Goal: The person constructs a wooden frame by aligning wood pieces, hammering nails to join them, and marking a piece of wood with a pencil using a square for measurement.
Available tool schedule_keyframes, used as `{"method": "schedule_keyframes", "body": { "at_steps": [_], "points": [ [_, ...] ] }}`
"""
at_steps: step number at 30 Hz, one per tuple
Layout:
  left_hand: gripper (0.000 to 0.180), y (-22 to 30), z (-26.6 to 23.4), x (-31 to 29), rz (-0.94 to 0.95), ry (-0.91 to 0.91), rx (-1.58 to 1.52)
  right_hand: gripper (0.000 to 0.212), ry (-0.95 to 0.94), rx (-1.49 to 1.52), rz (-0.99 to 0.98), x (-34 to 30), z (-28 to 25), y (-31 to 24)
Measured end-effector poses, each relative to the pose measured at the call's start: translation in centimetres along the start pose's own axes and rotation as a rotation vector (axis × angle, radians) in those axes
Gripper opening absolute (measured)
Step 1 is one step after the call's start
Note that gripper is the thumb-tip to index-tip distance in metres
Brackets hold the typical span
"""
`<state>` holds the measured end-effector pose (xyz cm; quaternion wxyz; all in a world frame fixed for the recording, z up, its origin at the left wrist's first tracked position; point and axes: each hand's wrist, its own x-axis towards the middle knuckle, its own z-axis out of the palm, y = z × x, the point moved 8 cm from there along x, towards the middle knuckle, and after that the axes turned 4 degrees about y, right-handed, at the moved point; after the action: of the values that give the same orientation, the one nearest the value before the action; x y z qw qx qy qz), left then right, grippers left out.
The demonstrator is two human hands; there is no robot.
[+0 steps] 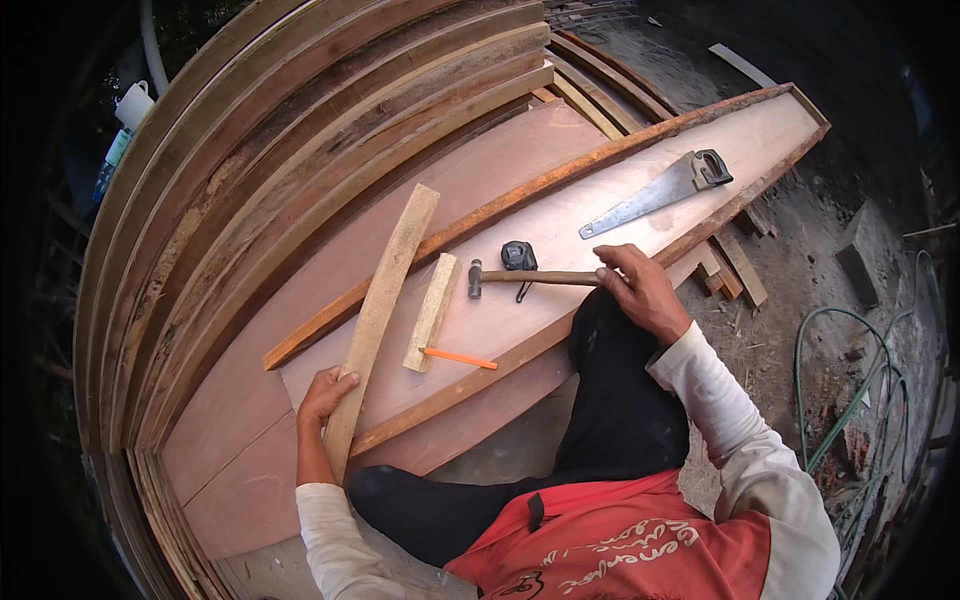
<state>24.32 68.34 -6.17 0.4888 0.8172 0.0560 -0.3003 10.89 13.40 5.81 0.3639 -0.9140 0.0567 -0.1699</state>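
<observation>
My left hand (326, 393) is closed round the lower part of a long wooden batten (388, 285), which slants across the framed plywood panel (560, 235). My right hand (643, 288) is above my knee, its fingers and thumb closed at the handle end of a hammer (540, 278). The hammer's head points left, beside a black tape measure (518, 256). Between the batten and the hammer lies a short wood offcut (433, 312). An orange pencil (460, 358) touches its lower end. A handsaw (655, 196) with a dark handle rests farther right on the panel.
Long boards (330, 130) stand stacked along the left and far side. More plywood (245, 480) lies beneath the panel. Wood scraps (738, 268) and a green hose (800, 390) are on the ground to the right. My bent legs are against the panel's near edge.
</observation>
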Motion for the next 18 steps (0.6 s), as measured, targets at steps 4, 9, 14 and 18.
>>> {"method": "schedule_keyframes", "body": {
  "at_steps": [4,9,14,18],
  "points": [
    [0.041,-0.5,-0.2,1.4,-0.015,0.084,0.122,0.040,0.111,-0.315,0.157,5.2,-4.7,17.5],
    [0.091,2.6,-2.0,-1.1,0.141,0.413,0.701,0.048,0.170,-0.575,0.145,11.4,-6.3,31.8],
    [0.073,5.5,3.0,2.6,-0.053,0.674,0.826,0.083,0.042,-0.929,0.321,14.3,-12.7,49.0],
    [0.066,5.5,3.3,2.5,-0.077,0.778,0.842,0.088,0.199,-0.865,0.257,19.2,-16.1,50.7]
  ]
}}
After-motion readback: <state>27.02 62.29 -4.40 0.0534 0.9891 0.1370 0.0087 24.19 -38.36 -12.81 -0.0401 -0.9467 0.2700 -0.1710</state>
